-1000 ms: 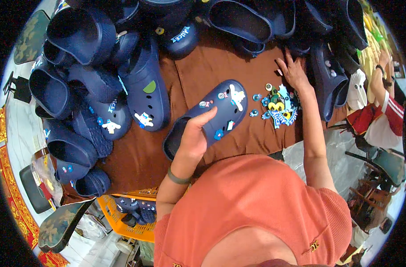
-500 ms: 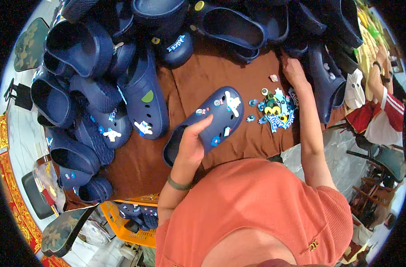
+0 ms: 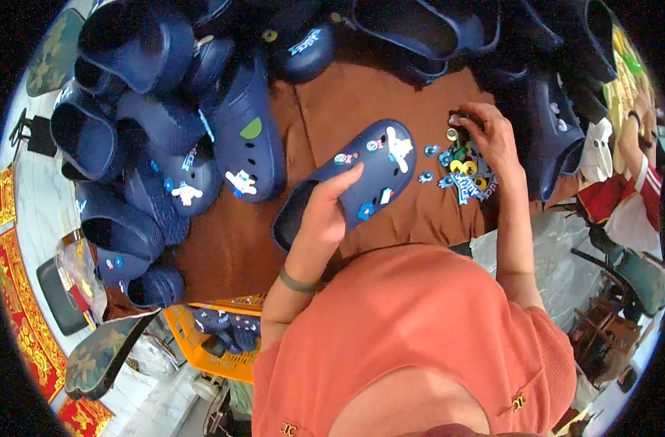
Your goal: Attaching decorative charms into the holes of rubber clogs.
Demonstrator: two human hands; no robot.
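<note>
My left hand (image 3: 328, 210) grips a navy clog (image 3: 372, 171) by its side, thumb on top. The clog lies with its toe pointing to the far right. Its upper carries several charms: a white rabbit-like figure at the toe, swirled candies, and blue and white pieces near its right edge. Some holes are bare. My right hand (image 3: 495, 138) is bent over a pile of loose charms (image 3: 463, 171), thumb and fingertips closed on a small pinkish charm (image 3: 455, 119). The pile holds blue, yellow and black pieces; my right hand hides part of it.
Several navy clogs (image 3: 154, 120) crowd the left and far sides of the brown cloth (image 3: 234, 251). More clogs (image 3: 555, 142) stand at the right. An orange crate (image 3: 201, 353) with clogs is below the near edge. Another person's arm (image 3: 635, 146) shows at far right.
My right hand has drawn back from the far clogs to the charm pile and closed on the pinkish charm. My left hand keeps its grip on the clog. The view has shifted slightly.
</note>
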